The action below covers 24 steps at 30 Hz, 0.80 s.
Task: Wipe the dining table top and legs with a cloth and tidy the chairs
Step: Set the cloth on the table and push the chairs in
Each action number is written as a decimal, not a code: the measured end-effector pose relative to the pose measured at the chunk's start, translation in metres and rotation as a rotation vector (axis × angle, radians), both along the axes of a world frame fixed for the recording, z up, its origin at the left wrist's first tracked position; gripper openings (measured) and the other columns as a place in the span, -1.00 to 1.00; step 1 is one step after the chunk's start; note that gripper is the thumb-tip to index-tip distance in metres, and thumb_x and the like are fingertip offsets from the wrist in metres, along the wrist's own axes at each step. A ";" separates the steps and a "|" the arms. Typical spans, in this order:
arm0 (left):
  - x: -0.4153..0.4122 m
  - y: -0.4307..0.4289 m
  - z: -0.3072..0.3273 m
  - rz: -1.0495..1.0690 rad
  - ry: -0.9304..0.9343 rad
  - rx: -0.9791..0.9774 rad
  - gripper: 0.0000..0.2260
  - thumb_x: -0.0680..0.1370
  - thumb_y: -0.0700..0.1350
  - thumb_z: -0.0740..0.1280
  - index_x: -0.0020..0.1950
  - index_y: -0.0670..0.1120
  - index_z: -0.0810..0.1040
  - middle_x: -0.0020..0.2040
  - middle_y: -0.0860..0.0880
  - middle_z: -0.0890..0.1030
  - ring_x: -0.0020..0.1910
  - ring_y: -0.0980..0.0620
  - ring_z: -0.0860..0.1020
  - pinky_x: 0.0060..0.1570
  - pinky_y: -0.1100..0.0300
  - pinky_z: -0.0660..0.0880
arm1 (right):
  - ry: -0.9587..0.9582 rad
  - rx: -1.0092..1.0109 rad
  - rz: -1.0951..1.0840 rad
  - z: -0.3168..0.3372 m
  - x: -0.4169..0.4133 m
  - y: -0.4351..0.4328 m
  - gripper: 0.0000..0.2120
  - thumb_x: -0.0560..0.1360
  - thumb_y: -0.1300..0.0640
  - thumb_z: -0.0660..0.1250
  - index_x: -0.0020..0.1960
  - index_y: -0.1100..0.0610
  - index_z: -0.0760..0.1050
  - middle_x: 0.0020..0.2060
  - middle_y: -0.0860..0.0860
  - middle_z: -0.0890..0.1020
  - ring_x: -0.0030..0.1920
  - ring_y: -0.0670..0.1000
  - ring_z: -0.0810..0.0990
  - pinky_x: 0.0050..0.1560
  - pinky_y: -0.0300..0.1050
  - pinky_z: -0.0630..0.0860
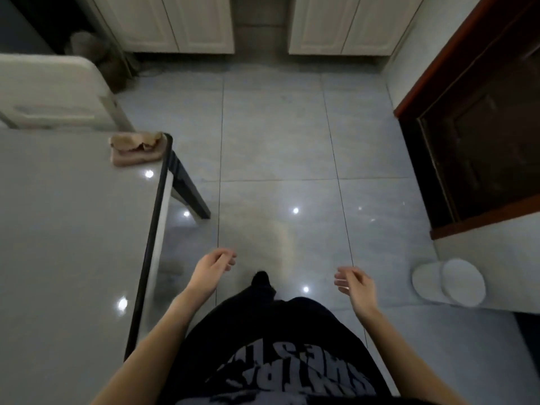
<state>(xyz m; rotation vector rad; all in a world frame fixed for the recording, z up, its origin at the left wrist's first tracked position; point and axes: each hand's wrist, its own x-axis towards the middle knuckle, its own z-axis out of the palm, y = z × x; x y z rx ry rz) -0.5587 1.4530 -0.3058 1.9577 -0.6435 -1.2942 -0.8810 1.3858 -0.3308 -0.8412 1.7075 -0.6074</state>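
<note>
You stood beside the bench [58, 214], which ran down the left side of the view with its glossy grey top and dark rim. Both of your hands hung in front of you over the tiled floor [277, 141], to the right of the bench and touching nothing. Your left hand [216, 266] was just off the bench's long edge, its grip loose, the fingers lightly curled round nothing. Your right hand [355, 283] was well apart from it on the other side of your body, its grip equally slack and empty. One cloth [136, 149], beige and folded, lay on the far right corner of the bench, right at the edge and well away from both hands. Below that corner one dark leg [187, 185] of the bench slanted down to the floor; no other leg showed. One white chair [49, 86] stood at the far end of the bench, its back close to the top. Ahead of you were two white cabinets [163, 21] with a gap between them, and on the right one dark wooden door [482, 141]. One white round container [450, 285] sat on the floor near that door. One dark-socked foot [261, 279] showed between your hands.
</note>
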 end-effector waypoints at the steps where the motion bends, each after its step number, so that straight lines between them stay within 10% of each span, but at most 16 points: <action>1: 0.005 -0.019 0.004 -0.032 -0.008 -0.010 -0.82 0.60 -0.20 0.21 -0.05 -0.16 0.60 -0.19 -0.08 0.61 -0.22 0.03 0.54 -0.16 0.31 0.48 | 0.011 0.004 -0.003 0.002 0.002 -0.015 -0.82 0.60 0.28 0.19 -0.01 0.30 0.56 -0.14 0.25 0.63 -0.21 0.16 0.61 -0.19 -0.15 0.54; 10: 0.046 -0.138 0.003 -0.031 -0.042 -0.052 -0.81 0.60 -0.15 0.20 -0.05 -0.09 0.62 -0.15 -0.07 0.65 -0.16 0.02 0.58 -0.11 0.22 0.49 | 0.029 0.009 0.064 0.010 0.021 -0.154 -0.82 0.61 0.25 0.19 0.01 0.26 0.56 -0.12 0.21 0.64 -0.12 0.17 0.63 -0.07 -0.06 0.56; 24: 0.092 -0.207 -0.003 0.626 -0.083 -0.003 -0.81 0.59 -0.20 0.20 -0.09 -0.09 0.60 -0.17 -0.10 0.61 -0.18 -0.05 0.55 -0.13 0.15 0.48 | -0.088 -0.045 0.540 0.037 0.180 -0.417 -0.75 0.58 0.33 0.18 -0.17 0.17 0.57 -0.29 0.14 0.62 -0.40 -0.06 0.61 -0.25 -0.16 0.50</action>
